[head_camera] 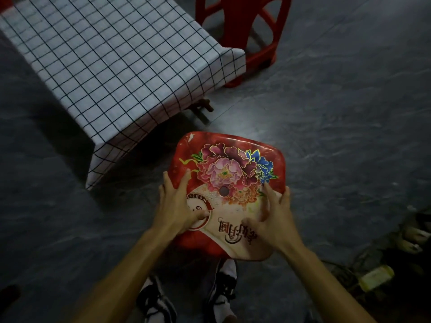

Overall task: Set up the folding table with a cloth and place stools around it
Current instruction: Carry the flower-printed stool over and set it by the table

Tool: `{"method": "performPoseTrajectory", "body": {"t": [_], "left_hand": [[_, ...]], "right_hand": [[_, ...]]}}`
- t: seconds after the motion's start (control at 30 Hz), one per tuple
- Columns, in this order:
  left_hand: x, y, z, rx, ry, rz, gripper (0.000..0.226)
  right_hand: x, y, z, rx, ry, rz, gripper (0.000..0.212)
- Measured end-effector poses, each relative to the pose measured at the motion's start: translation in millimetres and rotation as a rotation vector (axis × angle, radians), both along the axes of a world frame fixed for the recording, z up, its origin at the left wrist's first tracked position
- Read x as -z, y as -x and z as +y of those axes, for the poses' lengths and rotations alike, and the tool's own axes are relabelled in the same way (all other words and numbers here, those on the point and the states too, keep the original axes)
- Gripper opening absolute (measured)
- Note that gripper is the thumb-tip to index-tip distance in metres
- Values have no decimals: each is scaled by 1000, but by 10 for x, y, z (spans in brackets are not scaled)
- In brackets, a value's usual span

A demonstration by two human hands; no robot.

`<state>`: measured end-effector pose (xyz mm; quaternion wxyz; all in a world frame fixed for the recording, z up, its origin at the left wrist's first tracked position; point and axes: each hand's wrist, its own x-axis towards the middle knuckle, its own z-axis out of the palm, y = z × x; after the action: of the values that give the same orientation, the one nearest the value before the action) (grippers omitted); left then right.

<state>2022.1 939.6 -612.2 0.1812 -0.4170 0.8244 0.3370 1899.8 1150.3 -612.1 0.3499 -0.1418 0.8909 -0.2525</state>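
Note:
A red stool with a flower-printed seat is right in front of me, seen from above, its legs hidden under the seat. My left hand holds the seat's left edge, fingers over the rim and thumb on top. My right hand holds the right edge, thumb lying across the printed lettering. The low folding table stands at the upper left, covered by a white cloth with a dark grid that hangs over its sides. A second red stool stands past the table's far right corner.
Dark grey stone-look floor stretches to the right of the table. Slippers and a yellow-green item lie in shadow at the lower right. My black-and-white shoes are under the stool.

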Motion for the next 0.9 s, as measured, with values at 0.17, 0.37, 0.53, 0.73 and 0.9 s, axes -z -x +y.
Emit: {"method": "performPoseTrajectory", "body": {"t": [0.17, 0.37, 0.53, 0.73, 0.9], "left_hand": [[114, 92, 50, 15, -8, 10, 121], [164, 79, 87, 13, 16, 53, 119], [143, 157, 34, -55, 19, 110, 117], [203, 208, -2, -67, 14, 114, 121], [145, 205, 119, -146, -4, 117, 119]], "right_hand": [[145, 54, 38, 39, 1, -21, 104], [187, 64, 55, 60, -22, -13, 101], [198, 73, -29, 118, -50, 24, 108], [281, 126, -170, 151, -109, 87, 117], [234, 301, -141, 69, -104, 106, 118]]}}
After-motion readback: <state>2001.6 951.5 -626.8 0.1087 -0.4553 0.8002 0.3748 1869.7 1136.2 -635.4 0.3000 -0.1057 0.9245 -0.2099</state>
